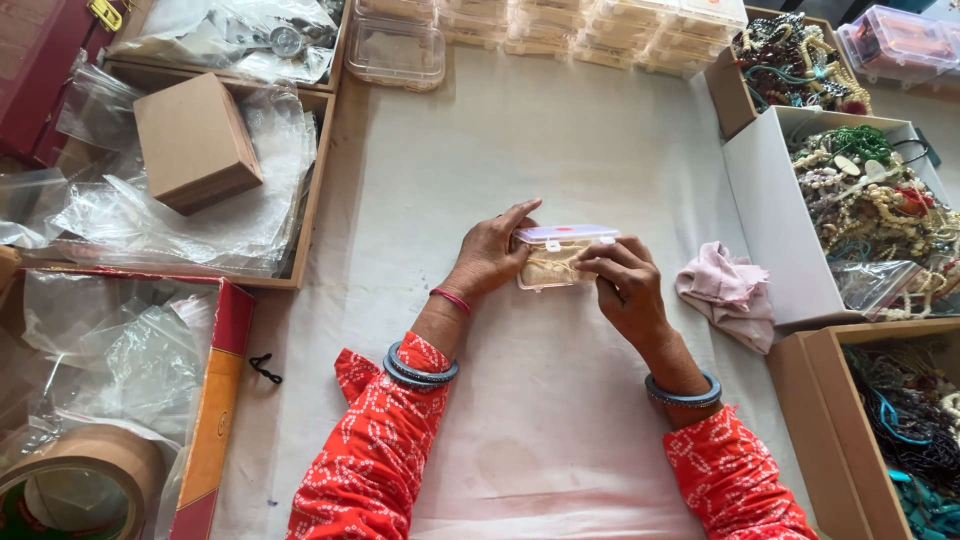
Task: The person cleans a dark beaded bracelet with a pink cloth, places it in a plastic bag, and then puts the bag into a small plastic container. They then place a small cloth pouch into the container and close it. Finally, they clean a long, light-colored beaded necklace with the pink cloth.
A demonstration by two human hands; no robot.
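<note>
I hold a small clear box (560,257) in the middle of the white cloth (560,420). My left hand (490,255) grips its side. My right hand (625,285) presses the lid. Pale beads are already inside; the lid looks nearly shut.

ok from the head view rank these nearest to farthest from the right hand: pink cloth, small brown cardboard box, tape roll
1. Pink cloth, on the sheet just right of the right hand.
2. Small brown cardboard box, far left, in the upper tray.
3. Tape roll, bottom-left corner.
</note>
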